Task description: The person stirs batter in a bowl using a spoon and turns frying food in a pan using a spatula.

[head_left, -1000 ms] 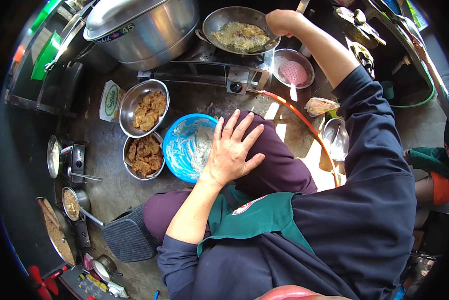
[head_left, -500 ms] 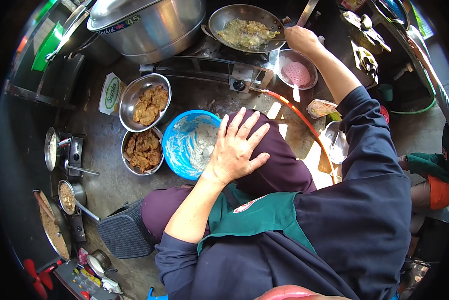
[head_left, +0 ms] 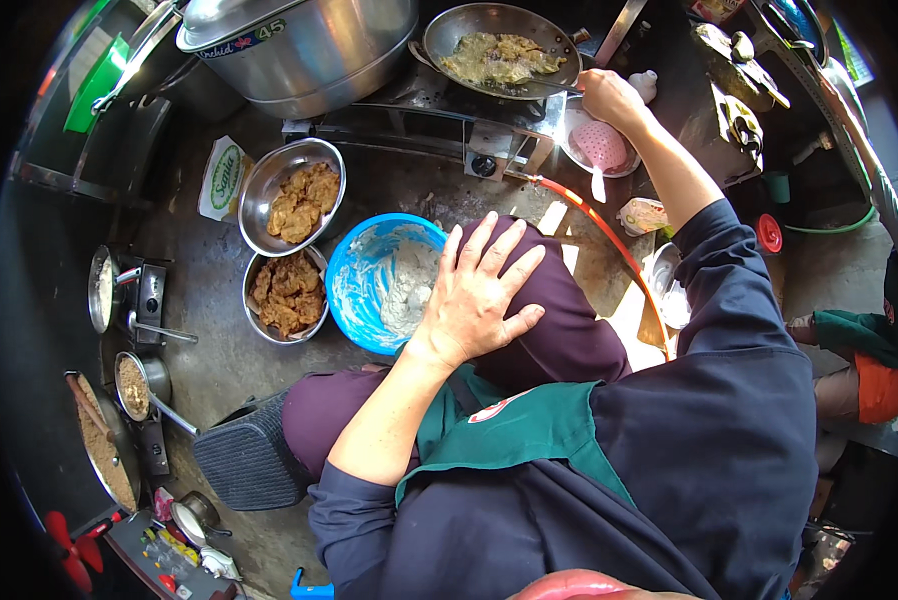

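Note:
My right hand [head_left: 614,100] is closed round the handle of a metal spatula [head_left: 557,85], whose far end reaches into a wok [head_left: 439,42] of bubbling oil. Pale yellow battered pieces [head_left: 499,57] fry there in a clump, hiding the spatula's tip. My left hand [head_left: 479,290] lies spread, palm down, on my raised knee [head_left: 549,265], holding nothing. Just left of it is a blue basin [head_left: 344,300] smeared with white batter [head_left: 409,285]. Beyond the basin, two steel bowls [head_left: 254,215] hold browned fried pieces [head_left: 304,200], one bowl overlapping the other.
A gas stove [head_left: 484,150] carries the wok, and an orange hose [head_left: 599,222] runs from it toward me. A large steel pot [head_left: 319,60] stands left of the wok. A pink slotted scoop [head_left: 599,148] rests in a bowl below my right forearm. Pans on small burners [head_left: 149,300] line the left side.
My right hand has shifted slightly right and down with the spatula, and more of its shaft shows at the wok's rim. My left hand stays on the knee.

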The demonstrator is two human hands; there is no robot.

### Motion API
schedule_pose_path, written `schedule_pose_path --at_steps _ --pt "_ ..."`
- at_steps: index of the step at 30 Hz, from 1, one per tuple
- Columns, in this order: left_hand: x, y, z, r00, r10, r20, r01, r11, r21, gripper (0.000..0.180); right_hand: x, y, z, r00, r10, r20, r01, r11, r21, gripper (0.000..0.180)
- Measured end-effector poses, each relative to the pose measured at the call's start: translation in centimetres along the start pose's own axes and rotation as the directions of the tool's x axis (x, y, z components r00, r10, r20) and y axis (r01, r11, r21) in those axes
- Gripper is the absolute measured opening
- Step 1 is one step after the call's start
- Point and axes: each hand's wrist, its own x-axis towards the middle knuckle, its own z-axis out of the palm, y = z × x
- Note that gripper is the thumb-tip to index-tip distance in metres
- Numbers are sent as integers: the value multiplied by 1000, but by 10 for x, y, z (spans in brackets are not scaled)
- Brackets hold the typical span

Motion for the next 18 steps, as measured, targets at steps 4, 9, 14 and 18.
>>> schedule_pose_path --at_steps 4,9,14,18 --pt "-4 -2 -3 1000 -18 10 18 1000 0 58 -18 -19 -8 999 45 26 -46 997 54 23" --pt "-2 -1 -3 1000 -9 -6 9 1000 -6 57 -43 -25 -17 976 209 61 -212 976 52 30" --pt "-1 0 -1 1000 -7 -10 7 1000 -15 56 -61 -15 -9 974 227 -25 -226 974 34 29" --pt "-2 0 0 1000 -5 -16 5 1000 -14 56 -73 -10 -4 976 196 -92 -185 976 113 27"
